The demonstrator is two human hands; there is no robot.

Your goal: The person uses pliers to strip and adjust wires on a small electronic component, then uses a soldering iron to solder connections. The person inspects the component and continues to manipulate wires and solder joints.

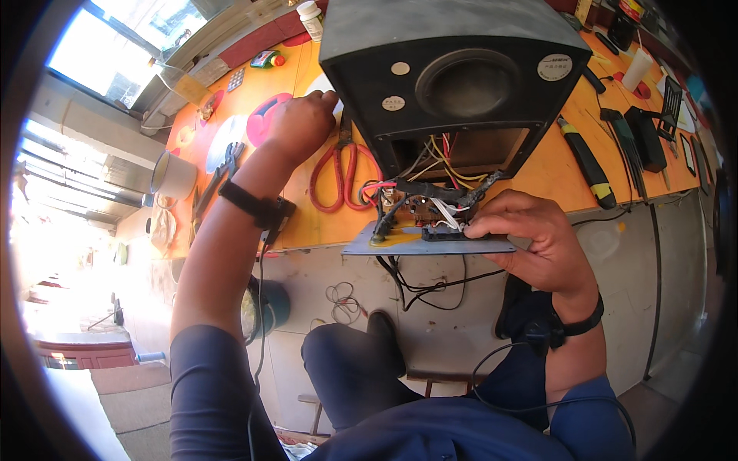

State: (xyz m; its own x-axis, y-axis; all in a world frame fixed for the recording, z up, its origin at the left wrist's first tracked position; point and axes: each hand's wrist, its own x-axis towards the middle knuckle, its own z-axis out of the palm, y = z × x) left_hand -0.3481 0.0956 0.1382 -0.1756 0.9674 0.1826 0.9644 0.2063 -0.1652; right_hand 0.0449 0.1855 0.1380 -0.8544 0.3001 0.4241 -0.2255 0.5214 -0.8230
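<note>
A large black speaker cabinet (455, 84) stands on the orange workbench, with an opening low in its front. Coloured wires run from that opening to a circuit board (419, 207) on a flat metal back panel (361, 244), which juts past the bench's near edge. My right hand (530, 234) grips this panel at its right end, fingers above and thumb below. My left hand (302, 127) is closed beside the cabinet's left side, its fingertips turned away; what they hold, if anything, is hidden. Just right of it lie red-handled scissors (338, 175).
Pliers (231, 160), a pink tape-like roll (265, 115) and a white cup (173, 175) lie on the left. A yellow-black utility knife (586, 163) and a black box (646, 138) are on the right. Black cables (419, 288) hang below the panel; a bucket (270, 303) stands on the floor.
</note>
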